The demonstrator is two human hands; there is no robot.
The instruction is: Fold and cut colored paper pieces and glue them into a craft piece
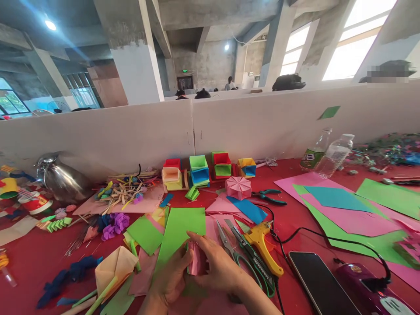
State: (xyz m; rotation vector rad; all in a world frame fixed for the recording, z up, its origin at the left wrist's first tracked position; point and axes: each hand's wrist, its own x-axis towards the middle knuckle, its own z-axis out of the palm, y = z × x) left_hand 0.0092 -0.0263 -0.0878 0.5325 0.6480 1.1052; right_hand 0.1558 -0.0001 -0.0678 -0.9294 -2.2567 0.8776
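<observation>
Between my two hands is a small stack of folded pink paper, held upright above the sheets on the table. My left hand grips it from the left side, thumb near its top edge. My right hand curls round it from the right, fingers reaching over the top. Part of the stack is hidden by the fingers. Beneath and beyond lies a green paper sheet. Scissors, a box cutter and a yellow hot glue gun lie to the right of my right hand.
A red table carries a phone, a purple power strip, pliers and coloured sheets. Folded paper boxes stand near the white partition. A metal jug leans at left; two bottles stand right.
</observation>
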